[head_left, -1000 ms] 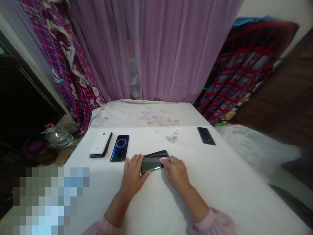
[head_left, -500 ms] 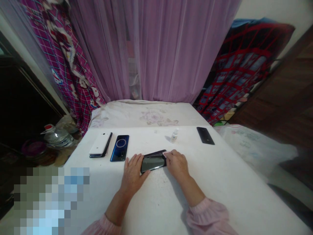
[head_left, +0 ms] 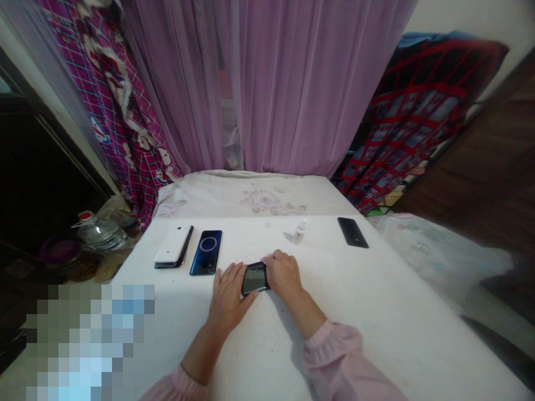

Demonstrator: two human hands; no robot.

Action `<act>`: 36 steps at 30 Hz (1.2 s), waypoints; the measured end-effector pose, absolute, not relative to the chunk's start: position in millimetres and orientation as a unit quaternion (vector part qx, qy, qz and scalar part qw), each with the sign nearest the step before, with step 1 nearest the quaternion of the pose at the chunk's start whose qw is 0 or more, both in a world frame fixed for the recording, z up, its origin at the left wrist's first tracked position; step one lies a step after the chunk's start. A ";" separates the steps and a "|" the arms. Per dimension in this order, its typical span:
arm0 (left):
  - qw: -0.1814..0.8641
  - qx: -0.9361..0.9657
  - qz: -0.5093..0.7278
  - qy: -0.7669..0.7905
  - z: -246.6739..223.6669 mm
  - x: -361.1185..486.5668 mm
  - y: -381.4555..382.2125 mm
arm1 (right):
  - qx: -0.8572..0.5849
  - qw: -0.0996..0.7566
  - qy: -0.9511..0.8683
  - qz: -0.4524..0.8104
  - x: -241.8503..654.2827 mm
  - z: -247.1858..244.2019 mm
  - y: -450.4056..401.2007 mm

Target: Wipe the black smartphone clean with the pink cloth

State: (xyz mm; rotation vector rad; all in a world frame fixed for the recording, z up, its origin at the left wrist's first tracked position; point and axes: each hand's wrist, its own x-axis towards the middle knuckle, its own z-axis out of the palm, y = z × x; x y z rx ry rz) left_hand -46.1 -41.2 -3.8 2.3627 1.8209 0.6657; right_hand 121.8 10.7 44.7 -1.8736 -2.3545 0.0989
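A dark phone [head_left: 254, 280] lies on the white table, its glossy screen facing up. My left hand [head_left: 228, 292] holds its left end, thumb along the near edge and fingers at the far side. Over the phone's right part is my right hand [head_left: 284, 274], fingers pinched together on a small pinkish thing that is mostly hidden. Left of my hands lie a blue phone [head_left: 205, 252] with a ring mark and a white phone [head_left: 172, 245] stacked on a dark one. A small clear bottle [head_left: 299, 232] stands beyond my right hand.
Another black phone [head_left: 353, 232] lies at the table's right side. The white tablecloth [head_left: 334, 289] reaches back to purple curtains [head_left: 292, 89]. On the left, beside the table, stands a large water bottle [head_left: 100, 231]. Clear plastic sheeting [head_left: 438, 245] lies to the right.
My right hand has moved left across the phone, covering more of its right part. My left hand stays at the left end.
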 end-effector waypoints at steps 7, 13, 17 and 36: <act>0.049 0.773 0.213 0.595 -3.0 -46.2 -41.1 | -0.627 0.057 -0.777 0.029 127.9 46.0 9.7; 0.057 0.773 0.207 0.597 -0.5 -46.3 -41.8 | -0.680 0.035 -0.732 0.017 155.3 47.6 16.9; 0.051 0.772 0.213 0.597 -0.6 -45.7 -41.7 | -0.683 0.042 -0.729 0.013 146.4 45.7 16.5; 0.049 0.773 0.211 0.597 1.1 -44.8 -42.0 | -0.595 0.113 -0.794 0.046 124.6 34.3 -33.3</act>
